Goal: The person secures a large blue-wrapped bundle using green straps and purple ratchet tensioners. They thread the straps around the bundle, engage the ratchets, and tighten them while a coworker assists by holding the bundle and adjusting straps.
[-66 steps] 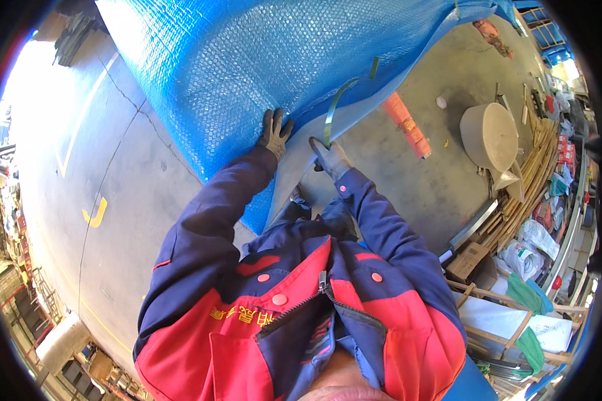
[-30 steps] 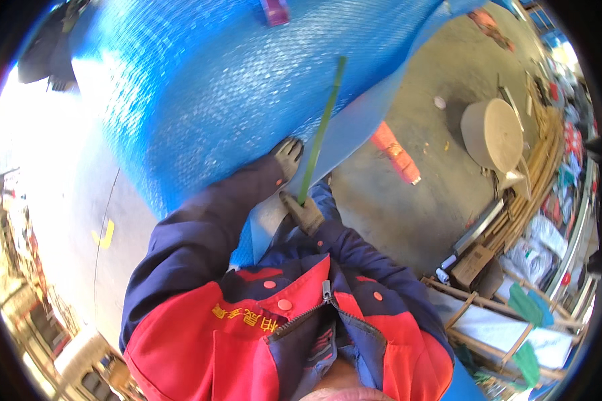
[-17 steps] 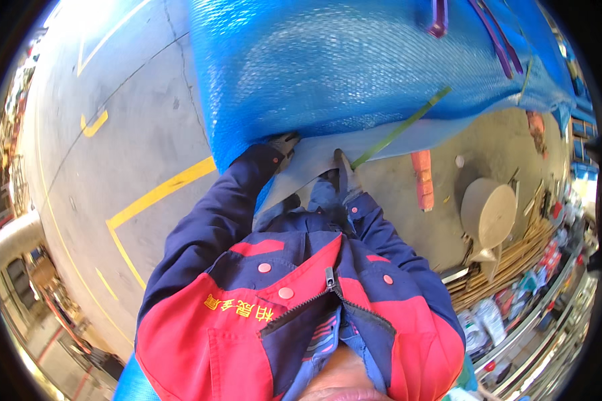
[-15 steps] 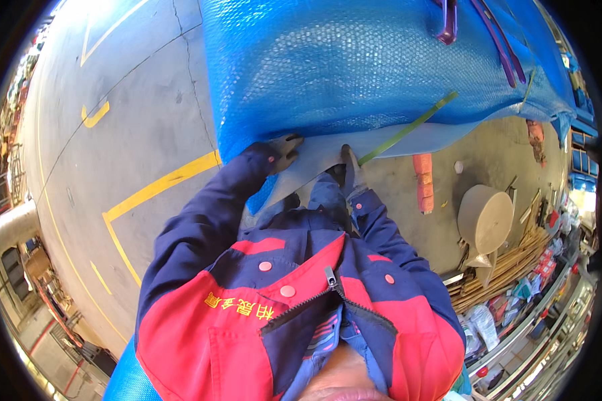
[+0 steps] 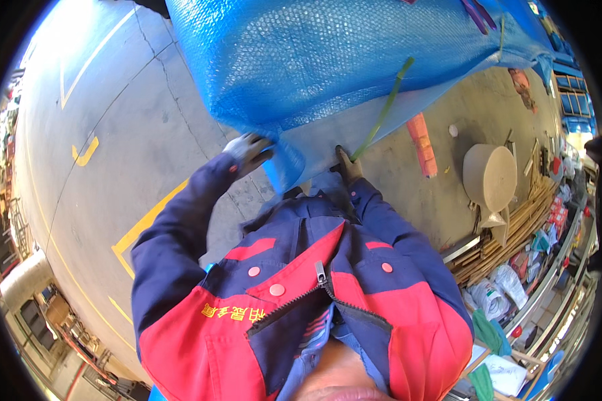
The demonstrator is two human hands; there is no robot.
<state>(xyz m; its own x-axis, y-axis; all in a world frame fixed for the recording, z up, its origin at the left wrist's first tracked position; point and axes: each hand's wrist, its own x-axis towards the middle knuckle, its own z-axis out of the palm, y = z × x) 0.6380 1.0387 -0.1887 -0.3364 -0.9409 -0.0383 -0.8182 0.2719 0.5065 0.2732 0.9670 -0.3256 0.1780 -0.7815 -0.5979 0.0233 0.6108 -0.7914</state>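
Note:
A large load wrapped in blue bubble wrap (image 5: 354, 60) fills the top of the head view. My left hand (image 5: 247, 148), in a grey glove, grips the lower left edge of the wrap. My right hand (image 5: 346, 166), also gloved, is closed on the lower end of a green strap (image 5: 384, 110) that runs up across the wrap. Purple straps (image 5: 473, 15) lie over the top of the load. My navy and red jacket covers the lower part of the view.
Grey concrete floor with yellow painted lines (image 5: 144, 224) lies to the left. An orange bundle (image 5: 421, 142) and a big brown paper roll (image 5: 491, 175) sit on the floor at right. Wooden slats, bags and clutter (image 5: 515, 267) line the right side.
The view has swung and the blue load has shifted across it. My left hand stays on the wrap's lower edge and my right hand keeps hold of the green strap, which now slants up to the right.

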